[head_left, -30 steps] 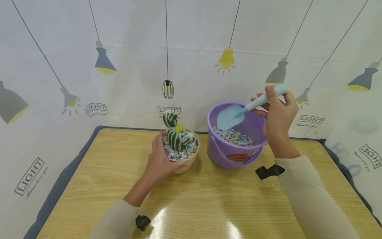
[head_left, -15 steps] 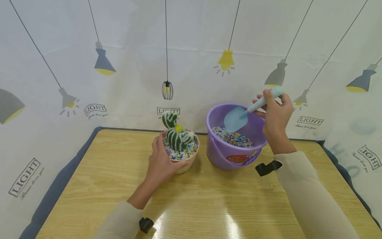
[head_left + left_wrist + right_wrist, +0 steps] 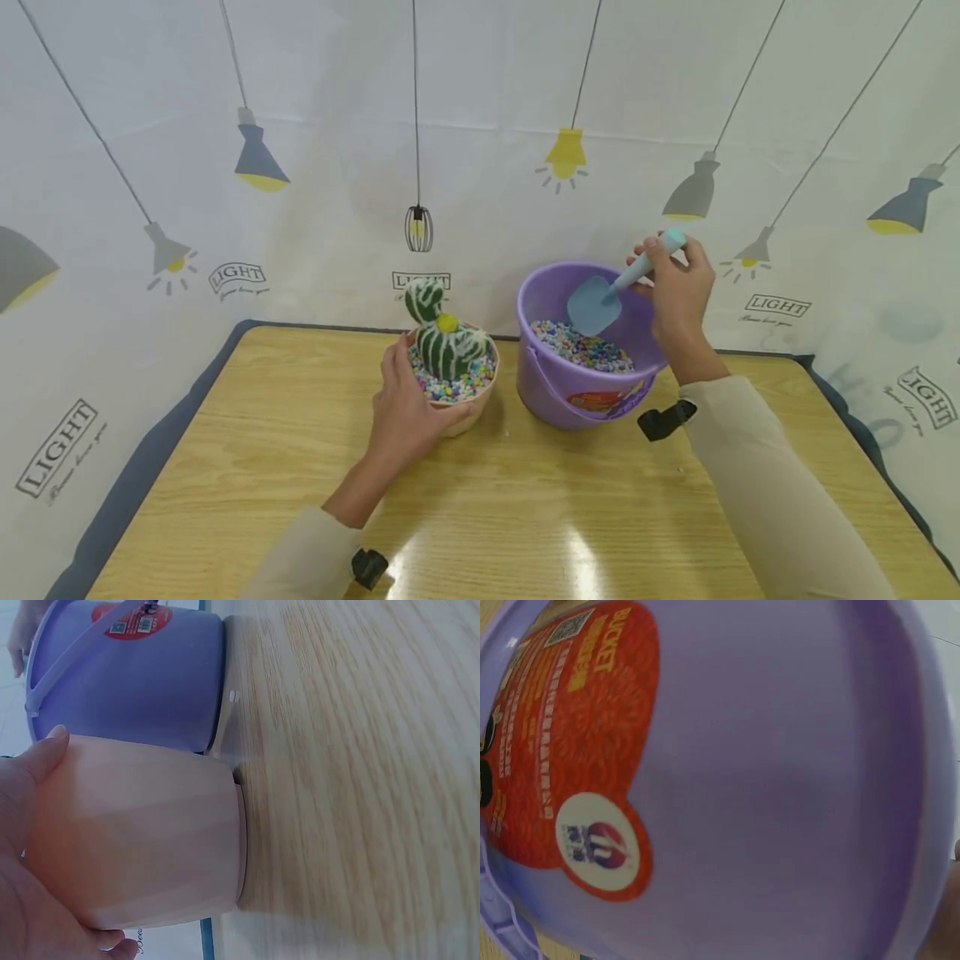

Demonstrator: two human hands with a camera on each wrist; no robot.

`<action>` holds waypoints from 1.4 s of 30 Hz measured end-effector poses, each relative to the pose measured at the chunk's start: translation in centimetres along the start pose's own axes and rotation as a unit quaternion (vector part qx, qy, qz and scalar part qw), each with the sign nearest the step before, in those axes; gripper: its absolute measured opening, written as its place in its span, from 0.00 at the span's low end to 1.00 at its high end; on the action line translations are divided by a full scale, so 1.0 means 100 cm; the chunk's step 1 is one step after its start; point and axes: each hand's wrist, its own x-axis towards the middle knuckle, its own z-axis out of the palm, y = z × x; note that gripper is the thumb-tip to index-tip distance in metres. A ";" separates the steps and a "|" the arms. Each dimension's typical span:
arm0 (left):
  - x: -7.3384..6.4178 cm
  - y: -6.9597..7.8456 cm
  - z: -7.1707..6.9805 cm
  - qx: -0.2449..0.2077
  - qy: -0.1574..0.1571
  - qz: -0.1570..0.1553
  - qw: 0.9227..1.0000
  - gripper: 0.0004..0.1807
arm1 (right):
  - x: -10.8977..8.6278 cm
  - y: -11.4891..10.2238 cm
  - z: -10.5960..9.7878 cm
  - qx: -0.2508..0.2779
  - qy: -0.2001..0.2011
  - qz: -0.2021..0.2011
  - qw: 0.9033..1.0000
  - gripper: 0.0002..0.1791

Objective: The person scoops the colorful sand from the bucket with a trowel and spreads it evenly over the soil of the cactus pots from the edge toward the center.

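My left hand [image 3: 405, 412] grips a peach flowerpot [image 3: 467, 423] around its side, thumb toward the near side. A green cactus [image 3: 444, 352] with white stripes and a yellow ball stands among multicoloured pebbles in the pot. The left wrist view shows the pot's base on the table. My right hand [image 3: 681, 296] holds a light-blue shovel [image 3: 595, 306] by its handle, the blade pointing down inside a purple bucket [image 3: 551, 392]. Below the blade tip lie small multicoloured pebbles [image 3: 577, 346]. In the right wrist view, the bucket's wall [image 3: 765, 772] fills most of the picture.
The wooden table [image 3: 465, 517] carries the pot and, just right of it, the bucket, with its handle hanging down in front. A pale cloth wall [image 3: 322, 233] printed with lamps rises right behind both. A tiny white pebble [image 3: 232, 696] lies on the table beside the bucket.
My right hand has moved down and left, tilting the shovel steeper, so the blade has dropped deeper into the bucket toward the pebbles. The left hand stays on the pot.
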 end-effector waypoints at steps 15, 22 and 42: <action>0.009 -0.008 -0.020 -0.034 -0.077 0.005 0.996 0.79 | 0.006 0.014 0.002 -0.057 -0.029 0.035 0.997 0.16; 0.017 -0.015 -0.020 -0.113 -0.105 0.026 0.988 0.74 | 0.009 0.021 0.002 -0.109 -0.084 0.052 0.989 0.21; 0.014 -0.016 -0.019 -0.118 -0.108 0.007 0.987 0.72 | 0.004 0.026 0.005 -0.293 -0.239 0.037 0.925 0.22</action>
